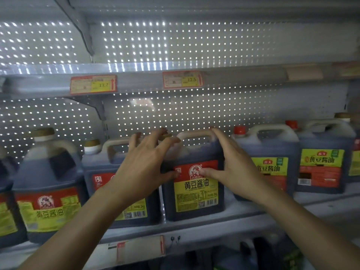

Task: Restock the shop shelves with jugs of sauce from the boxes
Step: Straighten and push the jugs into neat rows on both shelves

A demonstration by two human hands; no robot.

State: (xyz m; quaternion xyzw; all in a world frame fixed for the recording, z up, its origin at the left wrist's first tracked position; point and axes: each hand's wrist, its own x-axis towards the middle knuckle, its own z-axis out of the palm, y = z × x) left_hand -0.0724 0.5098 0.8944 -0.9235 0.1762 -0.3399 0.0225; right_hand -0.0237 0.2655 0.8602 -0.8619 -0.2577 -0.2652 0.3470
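Note:
A dark jug of soy sauce (194, 197) with a red-and-yellow label and a pale handle stands upright on the middle shelf (194, 228). My left hand (146, 160) lies over its upper left shoulder, fingers spread towards the cap and thumb on the label's red band. Against the jug's right side presses my right hand (231, 166), its fingers straight up to the handle and its thumb on the label. Neither hand curls round the handle.
A matching jug (101, 172) and a rounder big jug (48, 191) stand to the left. Two red-capped jugs (270, 149) (323, 164) stand to the right. The upper shelf (146, 82) carries price tags (93, 84). More dark containers (253, 254) sit below.

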